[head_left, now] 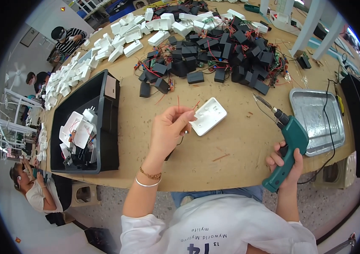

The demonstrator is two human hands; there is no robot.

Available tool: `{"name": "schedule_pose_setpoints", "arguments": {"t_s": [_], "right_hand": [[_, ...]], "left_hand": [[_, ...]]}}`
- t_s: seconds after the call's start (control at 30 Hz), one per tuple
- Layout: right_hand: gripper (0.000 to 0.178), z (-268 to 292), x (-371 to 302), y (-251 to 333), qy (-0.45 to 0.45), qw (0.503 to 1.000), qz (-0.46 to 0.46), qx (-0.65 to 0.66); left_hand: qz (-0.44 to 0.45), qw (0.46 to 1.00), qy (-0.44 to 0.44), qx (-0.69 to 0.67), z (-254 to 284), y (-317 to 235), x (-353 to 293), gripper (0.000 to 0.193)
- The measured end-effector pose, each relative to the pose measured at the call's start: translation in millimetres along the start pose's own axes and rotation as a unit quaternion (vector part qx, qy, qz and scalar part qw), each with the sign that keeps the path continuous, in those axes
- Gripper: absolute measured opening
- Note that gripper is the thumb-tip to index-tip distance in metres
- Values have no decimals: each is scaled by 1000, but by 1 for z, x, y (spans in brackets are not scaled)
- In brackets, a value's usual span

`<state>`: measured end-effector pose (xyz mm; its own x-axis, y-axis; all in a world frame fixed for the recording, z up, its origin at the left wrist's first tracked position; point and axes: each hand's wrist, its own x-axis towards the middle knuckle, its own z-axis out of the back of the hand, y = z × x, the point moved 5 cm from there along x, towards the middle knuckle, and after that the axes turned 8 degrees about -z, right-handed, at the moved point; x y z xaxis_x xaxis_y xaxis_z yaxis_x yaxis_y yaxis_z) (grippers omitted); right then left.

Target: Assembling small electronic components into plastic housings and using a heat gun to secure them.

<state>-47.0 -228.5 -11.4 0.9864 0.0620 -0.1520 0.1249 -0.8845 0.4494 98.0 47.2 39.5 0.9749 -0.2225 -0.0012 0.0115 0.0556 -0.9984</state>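
Observation:
My left hand point(166, 129) is closed in a pinch over the middle of the table, and thin red wires point(178, 102) stick up from its fingertips. Beside those fingers, a white plastic casing half point(213, 115) lies with its hollow side up; whether the hand touches it, I cannot tell. Something dark under the wrist is mostly hidden. In my right hand point(289, 166) is a green soldering gun point(296, 134), gripped by its handle. Its metal tip point(263, 100) points up and to the left, away from the casing.
A black bin point(111, 122) at left holds white casings and wired parts. Black blocks with wires and circuit boards point(226, 51) pile up at the back, next to white casings point(125, 36). A metal tray point(336, 122) and a cord point(327, 110) lie right. Other people point(40, 190) sit at left.

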Motion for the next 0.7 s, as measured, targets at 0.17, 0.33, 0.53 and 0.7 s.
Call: {"name": "schedule_pose_setpoints", "arguments": {"t_s": [0.17,0.33,0.53,0.7], "right_hand": [[41,-1,0,-1,3,1000,0,-6],[45,1,-9,-2,-9,998,23,-61],[52,-3,-31,-9,1,975,32,-219],[52,-5,-48,-13,-16,957,44,-287]], "left_hand": [[-292,879,-76,368,-29,-8,5,14],[-281,874,-6,395,-59,-1,-21,14],[-361,840,25,403,-76,-3,-48,15],[-349,874,-10,337,-72,1,-50,19]]}}
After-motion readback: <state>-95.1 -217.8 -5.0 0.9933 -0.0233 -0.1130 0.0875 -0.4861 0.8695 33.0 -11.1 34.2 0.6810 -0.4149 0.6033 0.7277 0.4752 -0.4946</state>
